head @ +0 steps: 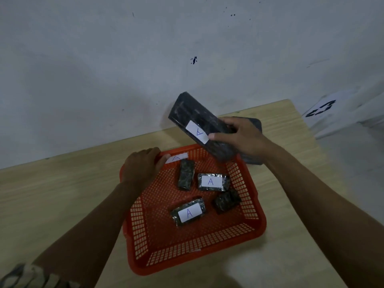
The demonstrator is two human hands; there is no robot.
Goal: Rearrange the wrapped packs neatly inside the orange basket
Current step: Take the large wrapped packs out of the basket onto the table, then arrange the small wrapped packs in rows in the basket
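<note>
An orange mesh basket (255, 201) sits on the wooden table. Inside it lie several small dark wrapped packs: one upright pack (186, 174) at the back, one (214, 182) with a white "A" label beside it, one (188, 213) labelled "A" nearer me, and a crumpled one (226, 201) at the right. My left hand (141, 168) grips the basket's far left rim next to a white "A" tag (176, 158). My right hand (242, 137) holds a long dark wrapped pack (197, 119) with an "A" label, tilted above the basket's far right corner.
Another dark pack (254, 160) lies on the table (52, 194) behind the basket, partly hidden by my right hand. A grey wall stands close behind the table. A white sheet with a black marker (321, 109) lies at the right, past the table's edge.
</note>
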